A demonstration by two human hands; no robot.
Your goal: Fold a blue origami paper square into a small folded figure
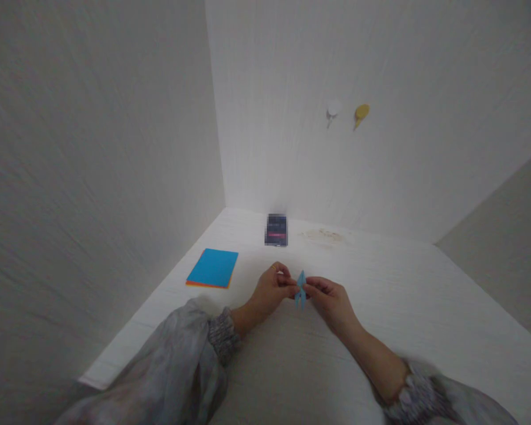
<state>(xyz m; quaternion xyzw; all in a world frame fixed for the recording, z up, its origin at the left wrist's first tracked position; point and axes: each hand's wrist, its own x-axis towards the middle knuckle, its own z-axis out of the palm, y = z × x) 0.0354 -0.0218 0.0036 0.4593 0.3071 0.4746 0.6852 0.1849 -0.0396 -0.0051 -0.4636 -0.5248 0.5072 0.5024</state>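
Observation:
A small folded piece of light blue origami paper (pixel 301 282) is held between my two hands over the white table. It is narrow, with a pointed top and two thin points hanging down. My left hand (pixel 272 289) pinches it from the left between thumb and fingers. From the right, my right hand (pixel 330 298) grips it with thumb and forefinger. My fingertips cover part of its middle folds.
To the left lies a stack of square paper (pixel 213 267), blue on top with orange beneath. A dark, blurred phone-like object (pixel 277 229) is by the back wall. A white hook (pixel 333 110) and a yellow hook (pixel 361 112) are on that wall. Walls enclose the table's sides.

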